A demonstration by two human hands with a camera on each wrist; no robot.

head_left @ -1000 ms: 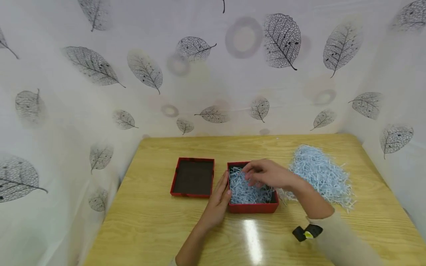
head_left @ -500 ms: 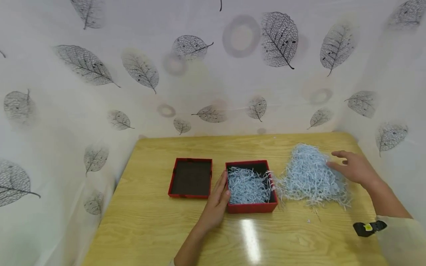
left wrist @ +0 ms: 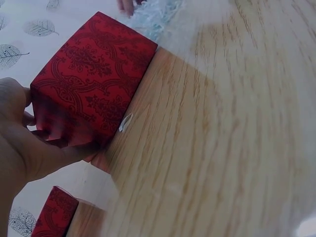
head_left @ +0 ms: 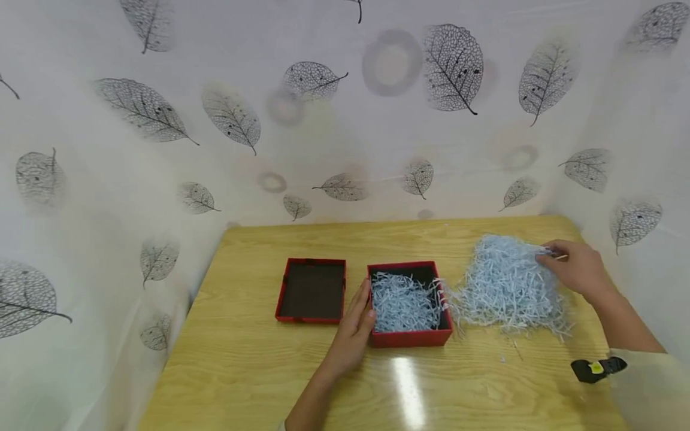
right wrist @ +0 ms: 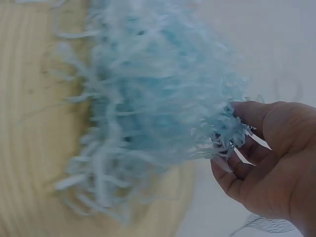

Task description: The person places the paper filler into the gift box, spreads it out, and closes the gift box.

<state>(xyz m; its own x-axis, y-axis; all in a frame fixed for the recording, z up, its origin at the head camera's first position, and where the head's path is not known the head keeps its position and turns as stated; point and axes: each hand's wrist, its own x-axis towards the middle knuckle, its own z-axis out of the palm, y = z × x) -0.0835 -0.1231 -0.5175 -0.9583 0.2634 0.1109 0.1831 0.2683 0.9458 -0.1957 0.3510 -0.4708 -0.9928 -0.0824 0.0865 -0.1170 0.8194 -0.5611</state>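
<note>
A red patterned box [head_left: 412,340] stands on the table, partly filled with pale blue shredded paper [head_left: 404,302]. My left hand [head_left: 351,335] rests along its left side, fingers extended against the wall; the left wrist view has that hand [left wrist: 29,136] touching the box's red side [left wrist: 94,69]. At the right, my right hand [head_left: 579,269] pinches strands at the edge of a larger heap of shredded paper [head_left: 509,287]. In the right wrist view, a tuft of paper [right wrist: 227,131] sits between the thumb and fingers of my right hand [right wrist: 276,158].
To the left of the box lies a red-rimmed lid [head_left: 311,291], its dark inside facing up. Loose strands [head_left: 450,299] hang over the box's right rim toward the heap. A leaf-patterned curtain [head_left: 345,120] closes off the back and sides of the wooden table [head_left: 242,359].
My right hand has left the box, moved right to the heap, and closed its fingers on some shredded paper. My left hand stays against the box.
</note>
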